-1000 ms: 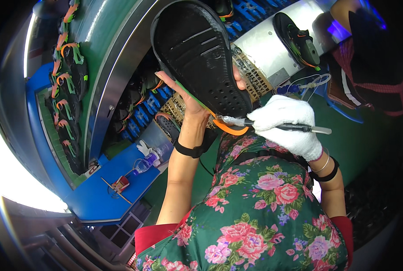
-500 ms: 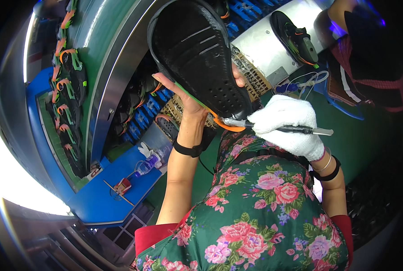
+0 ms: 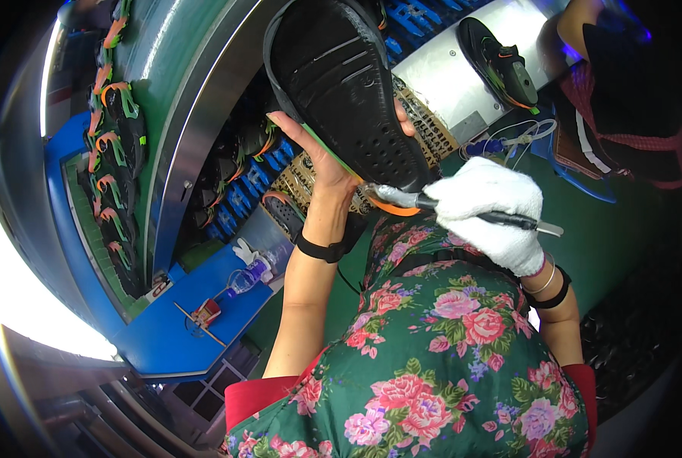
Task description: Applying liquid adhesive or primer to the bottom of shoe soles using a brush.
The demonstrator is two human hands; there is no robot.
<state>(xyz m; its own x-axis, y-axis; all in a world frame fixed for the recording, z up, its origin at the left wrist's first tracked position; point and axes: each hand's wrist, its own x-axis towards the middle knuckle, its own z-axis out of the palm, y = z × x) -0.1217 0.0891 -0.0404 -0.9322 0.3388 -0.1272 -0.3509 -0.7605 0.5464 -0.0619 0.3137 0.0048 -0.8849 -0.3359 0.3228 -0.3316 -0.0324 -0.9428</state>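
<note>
I see a curved green surface [image 3: 177, 53] far left, a blue table [image 3: 158, 340] near left. Centre, a black shoe [image 3: 345, 103], sole-up, gripped by the left hand [image 3: 327, 164], blocks part of a brown strip [image 3: 429, 122]; the gloved right hand [image 3: 490, 210], apart, clamps a brush [image 3: 396, 198] covering some orange trim [image 3: 396, 210].

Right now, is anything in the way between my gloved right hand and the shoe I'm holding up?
Nothing visible blocks it: only the tool in your right hand spans the gap, its tip at the lower edge of the shoe by the orange strip. Your left hand grips the shoe from behind, its wrist near that tip.
</note>
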